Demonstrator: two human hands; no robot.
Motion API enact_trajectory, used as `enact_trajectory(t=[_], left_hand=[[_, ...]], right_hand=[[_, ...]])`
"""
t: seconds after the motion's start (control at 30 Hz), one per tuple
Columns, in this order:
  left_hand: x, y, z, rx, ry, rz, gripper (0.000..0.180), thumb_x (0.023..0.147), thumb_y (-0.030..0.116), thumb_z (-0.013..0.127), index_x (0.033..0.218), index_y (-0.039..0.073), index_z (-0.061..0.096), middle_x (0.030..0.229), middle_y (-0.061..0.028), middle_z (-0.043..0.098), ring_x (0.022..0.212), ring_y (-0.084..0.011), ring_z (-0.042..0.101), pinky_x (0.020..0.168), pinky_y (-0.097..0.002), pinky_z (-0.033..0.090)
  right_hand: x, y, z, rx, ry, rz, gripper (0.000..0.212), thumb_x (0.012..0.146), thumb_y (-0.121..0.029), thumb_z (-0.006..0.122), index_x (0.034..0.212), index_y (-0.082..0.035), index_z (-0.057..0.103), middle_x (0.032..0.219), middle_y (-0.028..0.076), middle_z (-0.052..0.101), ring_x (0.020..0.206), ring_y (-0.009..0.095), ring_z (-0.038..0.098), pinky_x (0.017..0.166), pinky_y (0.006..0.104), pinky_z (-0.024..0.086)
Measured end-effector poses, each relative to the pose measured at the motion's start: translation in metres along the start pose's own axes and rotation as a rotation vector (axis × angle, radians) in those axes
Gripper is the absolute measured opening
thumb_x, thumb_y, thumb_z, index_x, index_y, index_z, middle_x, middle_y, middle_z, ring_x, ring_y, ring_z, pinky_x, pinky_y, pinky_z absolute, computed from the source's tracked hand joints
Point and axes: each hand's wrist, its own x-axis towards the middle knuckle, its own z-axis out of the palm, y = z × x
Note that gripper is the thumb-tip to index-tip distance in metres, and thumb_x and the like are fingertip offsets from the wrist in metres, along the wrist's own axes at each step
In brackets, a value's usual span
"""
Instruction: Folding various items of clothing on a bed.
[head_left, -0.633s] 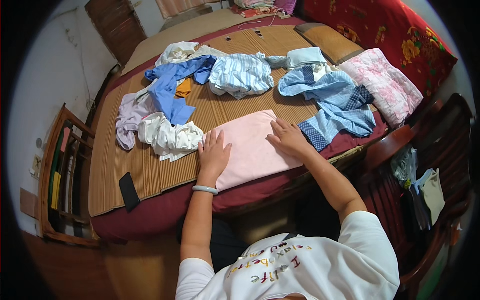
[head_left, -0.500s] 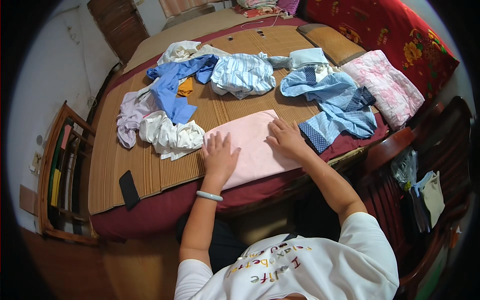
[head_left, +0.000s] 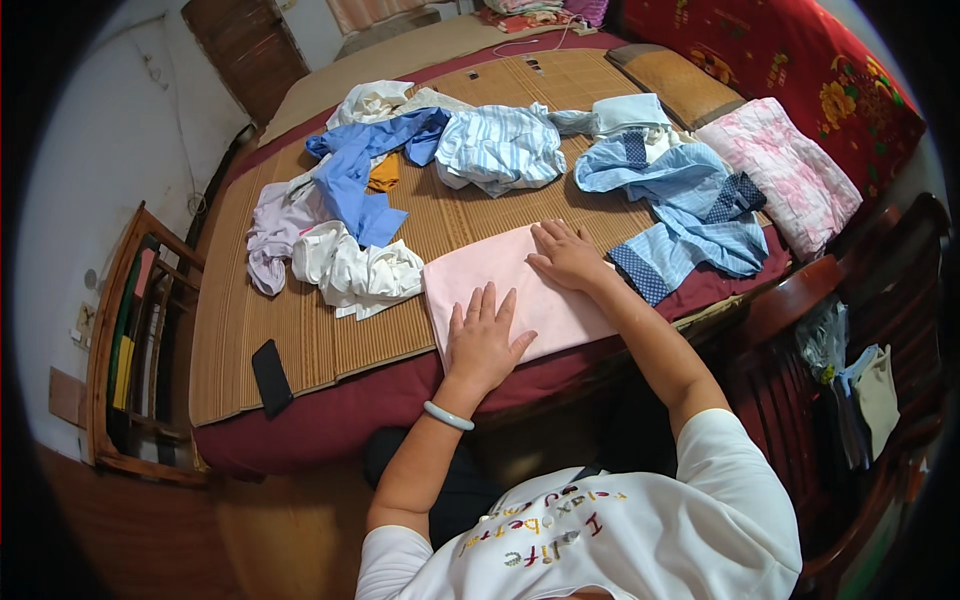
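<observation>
A pale pink cloth (head_left: 560, 318), folded into a flat rectangle, lies at the near edge of the bed on the bamboo mat. My left hand (head_left: 484, 340) rests flat on its near left part, fingers spread, with a pale bangle (head_left: 449, 416) on the wrist. Over the far right corner lies my right hand (head_left: 566, 254), palm down with fingers extended. Neither hand grips anything. Just left of the cloth is a crumpled white garment (head_left: 355, 270). To its right, a light blue striped garment with dotted navy trim (head_left: 690, 235) lies loosely spread.
Farther back on the mat (head_left: 300, 350) are a blue garment (head_left: 350, 180), a striped garment (head_left: 500, 145) and a lavender one (head_left: 272, 235). A black phone-like slab (head_left: 270, 377) lies near left. A pink floral pillow (head_left: 780, 175) and a wooden chair (head_left: 770, 310) stand right.
My left hand has slid nearer and to the right on the pink cloth. My right hand has shifted slightly toward its far edge. The whole view has moved a little.
</observation>
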Motion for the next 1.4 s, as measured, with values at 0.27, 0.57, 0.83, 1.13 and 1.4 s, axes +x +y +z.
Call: enact_trajectory(t=[0.27, 0.57, 0.83, 1.13, 1.4], left_hand=[[0.024, -0.082, 0.027, -0.181, 0.002, -0.123, 0.055, 0.102, 0.043, 0.034, 0.147, 0.010, 0.040, 0.154, -0.0146, 0.035, 0.144, -0.0299, 0.029, 0.116, -0.0496, 0.021], [0.031, -0.082, 0.018, -0.168, -0.068, -0.196, 0.055, 0.102, 0.037, 0.036, 0.149, 0.009, 0.034, 0.159, -0.0140, 0.023, 0.147, -0.0305, 0.020, 0.118, -0.0454, 0.017], [0.028, -0.079, 0.018, -0.129, -0.010, -0.189, 0.061, 0.098, 0.042, 0.046, 0.149, 0.010, 0.035, 0.158, -0.0168, 0.025, 0.146, -0.0325, 0.022, 0.118, -0.0467, 0.017], [0.025, -0.053, 0.007, -0.021, -0.015, -0.142, 0.055, 0.099, 0.035, 0.046, 0.146, 0.008, 0.040, 0.154, -0.0192, 0.032, 0.144, -0.0339, 0.028, 0.116, -0.0540, 0.018], [0.034, -0.077, 0.014, -0.119, 0.028, -0.157, 0.059, 0.097, 0.040, 0.048, 0.146, 0.008, 0.040, 0.153, -0.0194, 0.033, 0.144, -0.0343, 0.028, 0.117, -0.0492, 0.020]], right_hand=[[-0.040, -0.072, 0.018, -0.049, 0.135, -0.363, 0.061, 0.092, -0.045, 0.055, 0.136, -0.004, 0.050, 0.140, 0.020, 0.048, 0.134, 0.033, 0.042, 0.108, 0.0572, 0.029], [-0.069, -0.079, 0.015, 0.092, 0.043, -0.689, 0.066, 0.093, -0.054, 0.047, 0.139, -0.006, 0.049, 0.143, 0.017, 0.047, 0.136, 0.031, 0.041, 0.112, 0.0535, 0.026], [-0.020, 0.001, -0.007, 0.039, 0.060, -0.049, 0.064, 0.095, -0.051, 0.044, 0.143, -0.009, 0.044, 0.150, 0.016, 0.039, 0.142, 0.029, 0.032, 0.115, 0.0570, 0.020], [-0.012, -0.023, -0.001, -0.022, 0.085, -0.254, 0.060, 0.093, -0.046, 0.052, 0.140, -0.010, 0.047, 0.148, 0.016, 0.041, 0.141, 0.030, 0.033, 0.112, 0.0599, 0.022], [0.005, -0.022, 0.006, 0.033, 0.001, -0.187, 0.063, 0.094, -0.050, 0.046, 0.143, -0.010, 0.044, 0.151, 0.016, 0.038, 0.143, 0.029, 0.030, 0.115, 0.0547, 0.019]])
